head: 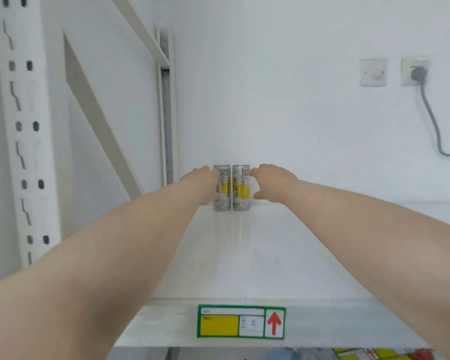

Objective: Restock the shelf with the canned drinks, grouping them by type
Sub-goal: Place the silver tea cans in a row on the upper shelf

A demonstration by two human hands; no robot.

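Left of scene: a white slotted post (24, 126) stands at the near left of the shelf (244, 258).

Left hand (202, 187): reached to the far end of the shelf, laid against the left side of the left can (223, 194). The fingers pass behind the can and are hidden. The hand appears to hold the can, but how tightly cannot be told.

Cans: the left can and the right can (240, 190) stand upright at the far middle of the shelf, side by side and almost touching. Both carry the same grey and yellow print, so they are of one type and correctly grouped.

Right hand (270, 183): fingers curled at the upper right of the right can, thumb low beside its right edge, lightly grasping it.

Handling, as judged: slim metal cans, stiff if full, moderately heavy, smooth and somewhat slippery. Tall and narrow, they tip easily. Best held round the middle of the body, and released only when the base sits flat.

Near edge: a green and yellow label (240, 322). Far right: a wall socket (415, 71) with a grey cable (431, 118).
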